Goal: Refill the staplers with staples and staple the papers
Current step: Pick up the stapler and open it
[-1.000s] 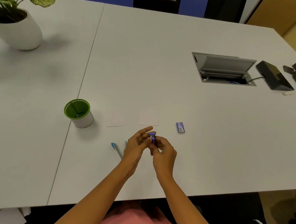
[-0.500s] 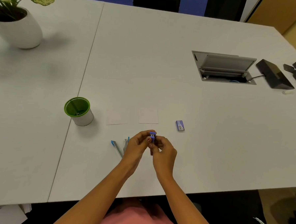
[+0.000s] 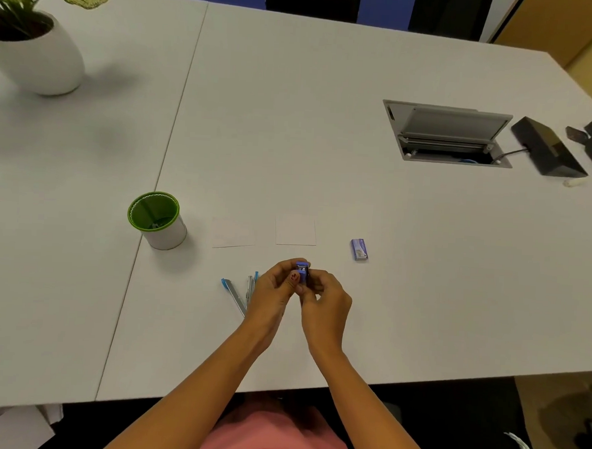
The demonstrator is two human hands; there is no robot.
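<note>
White table [image 3: 293, 121] fills most of the view, a seam running down it left of centre. Person sits at the near edge, pink top at the bottom, both bare forearms reaching in over the table.

White plant pot [image 3: 39, 59] at the far left corner, green leaves over it. Grey cable hatch [image 3: 447, 129] is set into the table far right with its lid tilted up. A black box [image 3: 549, 148] sits just right of it, a cable running between the two.

White cup with green rim [image 3: 157, 220] stands upright left of centre, just right of the seam. Something small is in the bottom, too small to tell what.

Left hand [image 3: 272, 288] and right hand [image 3: 325, 298] meet near the middle of the near half, raised a little over the table, touching each other around the blue mini stapler [image 3: 302, 269]. Left fingers [image 3: 293, 277] are curled round the stapler, thumb lying on its near side. Right fingers [image 3: 314, 280] are bent in and pinch it from the right. Both hands are grasping it. Only the stapler's top end shows between them. Cannot tell if it is opened.

Two white papers lie flat side by side just beyond the hands: left paper [image 3: 233, 233] and right paper [image 3: 295, 231], apart from each other.

Thin blue-tipped silver pieces [image 3: 234, 295] lie on the table just left of the left hand, partly hidden by it. Pens or stapler parts, cannot tell.

Small purple staple box [image 3: 359, 249] lies on the table right of the papers, near the right hand but apart from it.
</note>
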